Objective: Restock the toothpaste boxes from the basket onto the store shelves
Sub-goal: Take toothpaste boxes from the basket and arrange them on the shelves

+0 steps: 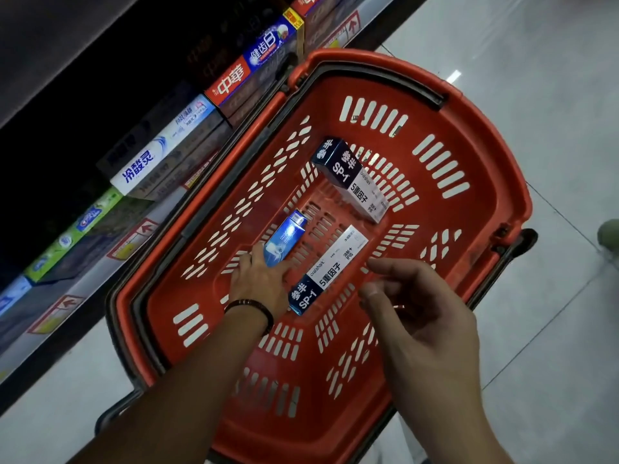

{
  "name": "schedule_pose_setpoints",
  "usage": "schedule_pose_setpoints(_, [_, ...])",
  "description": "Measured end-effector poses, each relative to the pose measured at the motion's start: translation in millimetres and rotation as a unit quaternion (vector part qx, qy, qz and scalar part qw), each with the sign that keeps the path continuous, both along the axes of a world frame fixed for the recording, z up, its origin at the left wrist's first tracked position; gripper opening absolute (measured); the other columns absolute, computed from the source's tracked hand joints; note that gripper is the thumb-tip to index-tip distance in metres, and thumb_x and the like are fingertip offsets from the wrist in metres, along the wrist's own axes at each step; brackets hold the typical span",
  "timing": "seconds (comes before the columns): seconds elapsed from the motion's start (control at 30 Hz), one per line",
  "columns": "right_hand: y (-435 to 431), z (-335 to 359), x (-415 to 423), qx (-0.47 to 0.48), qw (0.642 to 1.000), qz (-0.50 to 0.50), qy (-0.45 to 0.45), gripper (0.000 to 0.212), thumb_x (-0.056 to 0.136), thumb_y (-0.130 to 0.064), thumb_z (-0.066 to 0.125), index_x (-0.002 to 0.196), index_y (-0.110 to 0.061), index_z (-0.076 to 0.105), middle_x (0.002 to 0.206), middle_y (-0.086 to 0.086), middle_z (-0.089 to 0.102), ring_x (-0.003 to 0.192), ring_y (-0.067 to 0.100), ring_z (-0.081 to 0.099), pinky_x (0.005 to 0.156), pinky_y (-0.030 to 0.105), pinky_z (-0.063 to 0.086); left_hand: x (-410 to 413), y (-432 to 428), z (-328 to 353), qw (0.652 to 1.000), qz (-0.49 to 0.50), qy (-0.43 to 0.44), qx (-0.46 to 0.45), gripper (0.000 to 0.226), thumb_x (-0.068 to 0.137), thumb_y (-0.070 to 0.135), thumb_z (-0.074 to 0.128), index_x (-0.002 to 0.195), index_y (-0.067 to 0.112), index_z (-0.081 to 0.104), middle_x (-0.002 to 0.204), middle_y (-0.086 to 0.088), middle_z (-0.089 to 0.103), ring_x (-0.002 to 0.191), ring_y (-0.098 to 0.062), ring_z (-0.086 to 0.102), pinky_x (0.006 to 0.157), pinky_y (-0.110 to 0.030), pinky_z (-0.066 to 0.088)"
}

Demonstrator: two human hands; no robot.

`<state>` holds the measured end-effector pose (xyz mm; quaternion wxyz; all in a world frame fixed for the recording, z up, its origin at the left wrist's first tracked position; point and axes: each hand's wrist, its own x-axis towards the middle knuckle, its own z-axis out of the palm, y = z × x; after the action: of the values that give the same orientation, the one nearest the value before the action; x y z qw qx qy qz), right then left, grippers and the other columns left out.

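Note:
A red plastic basket (pixel 485 182) stands on the floor beside the shelves. Three toothpaste boxes lie in it: a navy-and-white box (pixel 351 180) at the far end, a second navy-and-white box (pixel 330 267) in the middle, and a blue box (pixel 286 236) on the left. My left hand (pixel 259 279) reaches down into the basket and its fingers curl round the near end of the blue box. Higher up, over the basket's near right side, my right hand (pixel 418 316) hovers with loosely bent fingers, holding nothing.
Dark store shelves (pixel 110 249) run along the left, stocked with rows of toothpaste boxes (pixel 164 152) and price tags on the edge. Pale tiled floor (pixel 536 78) lies to the right. A greenish shoe tip (pixel 609 234) shows at the right edge.

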<state>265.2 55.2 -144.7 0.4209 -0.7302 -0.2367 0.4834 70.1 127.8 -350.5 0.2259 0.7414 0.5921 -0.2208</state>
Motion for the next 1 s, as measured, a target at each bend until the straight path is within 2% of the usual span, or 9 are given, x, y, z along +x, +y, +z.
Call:
schedule_pose_setpoints(0.17, [1.3,-2.8,3.1,0.003,1.000,0.010,-0.001,0.018,0.084,-0.043,0.070,0.101,-0.038,0.074,0.089,-0.005,0.073,0.096,0.019,0.073,0.083,0.047,0.064,1.5,1.7,-4.5,0.999,0.020,0.025,-0.036,0.038,0.096,0.051,0.064,0.133,0.046,0.058,0.145,-0.009,0.030,0.130,-0.031,0.044,0.108,-0.050,0.049])
schedule_pose_setpoints(0.37, [4.1,0.8,3.8,0.002,1.000,0.018,0.010,0.022,0.083,-0.047,0.068,0.103,-0.040,0.073,0.092,-0.005,0.073,0.097,0.020,0.073,0.082,0.046,0.065,4.0,1.4,0.6,0.998,-0.011,0.042,-0.049,0.061,0.088,0.058,0.071,0.142,0.040,0.048,0.140,-0.010,0.028,0.128,-0.029,0.043,0.110,-0.047,0.047])
schedule_pose_setpoints(0.53, [4.1,4.2,4.7,-0.006,1.000,0.019,0.014,0.012,0.093,-0.029,0.072,0.101,-0.038,0.073,0.091,-0.006,0.073,0.095,0.017,0.073,0.081,0.043,0.065,6.0,7.1,15.8,0.998,0.021,0.014,-0.053,0.051,0.094,0.055,0.065,0.141,0.040,0.049,0.138,-0.008,0.027,0.121,-0.025,0.044,0.105,-0.043,0.050])
schedule_pose_setpoints(0.67, [3.5,15.1,-0.5,-0.006,1.000,0.011,0.014,0.012,0.092,-0.031,0.072,0.101,-0.039,0.073,0.091,-0.006,0.074,0.094,0.019,0.074,0.081,0.045,0.065,9.6,9.5,34.9,0.998,0.027,-0.009,-0.051,0.052,0.096,0.044,0.067,0.144,0.041,0.049,0.133,-0.005,0.028,0.116,-0.022,0.042,0.101,-0.042,0.053])
schedule_pose_setpoints(0.73, [2.7,20.6,-3.1,-0.008,1.000,0.012,0.024,0.013,0.093,-0.029,0.073,0.100,-0.040,0.072,0.091,-0.007,0.074,0.093,0.017,0.074,0.078,0.041,0.066,11.0,10.4,46.6,0.998,0.038,-0.024,-0.039,0.051,0.096,0.043,0.068,0.144,0.044,0.050,0.130,-0.003,0.029,0.112,-0.019,0.041,0.096,-0.039,0.055])
schedule_pose_setpoints(0.83, [2.7,31.9,-6.2,-0.014,0.999,0.006,0.038,0.010,0.089,-0.037,0.071,0.098,-0.041,0.073,0.093,-0.009,0.075,0.094,0.014,0.075,0.073,0.032,0.065,12.9,10.9,70.4,0.998,0.045,-0.045,0.001,0.051,0.098,0.039,0.069,0.144,0.049,0.050,0.129,-0.001,0.032,0.108,-0.015,0.041,0.088,-0.030,0.054])
schedule_pose_setpoints(0.93, [3.7,45.3,-11.6,-0.019,0.999,-0.016,0.045,0.009,0.090,-0.036,0.071,0.096,-0.042,0.073,0.094,-0.013,0.076,0.094,0.008,0.075,0.074,0.033,0.066,16.0,9.8,97.9,0.992,0.065,-0.092,0.051,0.050,0.099,0.034,0.070,0.144,0.050,0.052,0.132,0.001,0.034,0.114,-0.016,0.044,0.088,-0.030,0.057])
schedule_pose_setpoints(1.0, [5.4,57.0,-16.1,-0.022,0.999,-0.019,0.044,0.014,0.093,-0.031,0.073,0.096,-0.044,0.073,0.094,-0.015,0.076,0.093,0.006,0.075,0.076,0.037,0.066,19.9,10.6,116.8,0.987,0.096,-0.119,0.052,0.051,0.098,0.036,0.071,0.143,0.051,0.053,0.136,0.003,0.032,0.120,-0.015,0.043,0.095,-0.033,0.057])
